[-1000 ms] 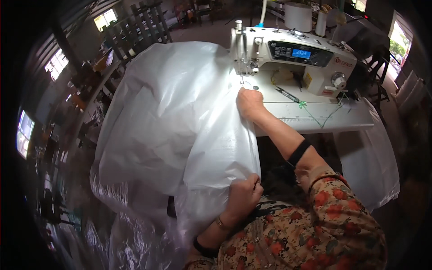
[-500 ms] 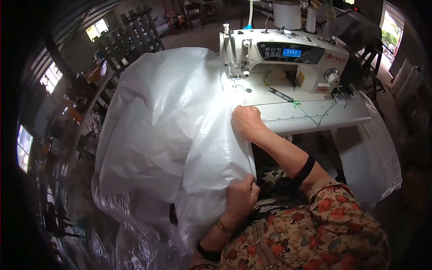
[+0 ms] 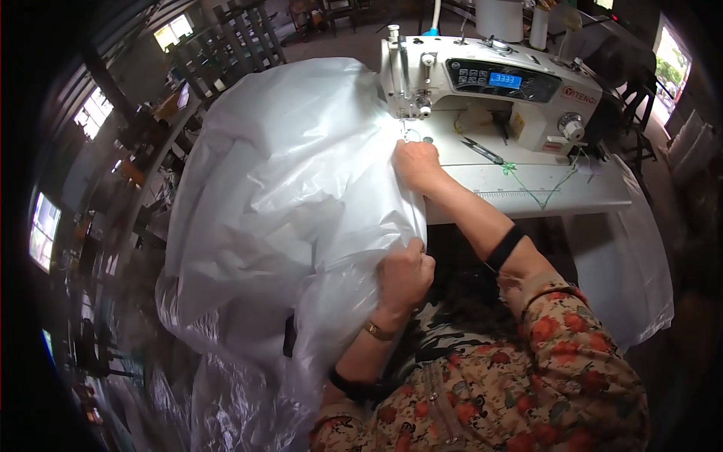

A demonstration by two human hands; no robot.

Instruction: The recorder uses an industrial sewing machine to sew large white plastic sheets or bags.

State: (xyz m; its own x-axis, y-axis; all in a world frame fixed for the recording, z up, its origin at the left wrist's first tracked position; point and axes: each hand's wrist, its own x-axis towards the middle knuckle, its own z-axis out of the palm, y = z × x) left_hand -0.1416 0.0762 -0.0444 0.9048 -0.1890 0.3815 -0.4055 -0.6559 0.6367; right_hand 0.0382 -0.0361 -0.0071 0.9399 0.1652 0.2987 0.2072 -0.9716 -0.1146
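A large sheet of thin, shiny white material [image 3: 279, 196] drapes over the left of the sewing machine's bed and hangs toward me. Its right edge runs up under the lit needle area of the white sewing machine [image 3: 482, 75]. Close in front of the presser foot, my right hand [image 3: 418, 162] is closed on that edge. Lower down the same edge, nearer my body, my left hand [image 3: 405, 277] grips the material in a fist. The fingertips of both hands are partly hidden.
Thread snips [image 3: 482, 151] lie on the bed right of my right hand, beside green thread [image 3: 544, 197]. A thread cone [image 3: 499, 19] stands behind the machine. More white sheeting [image 3: 617, 256] hangs at the right end of the table.
Both hands have moved away from me toward the needle, carrying the sheet's edge with them. The left hand has shifted up most. The view has tilted slightly.
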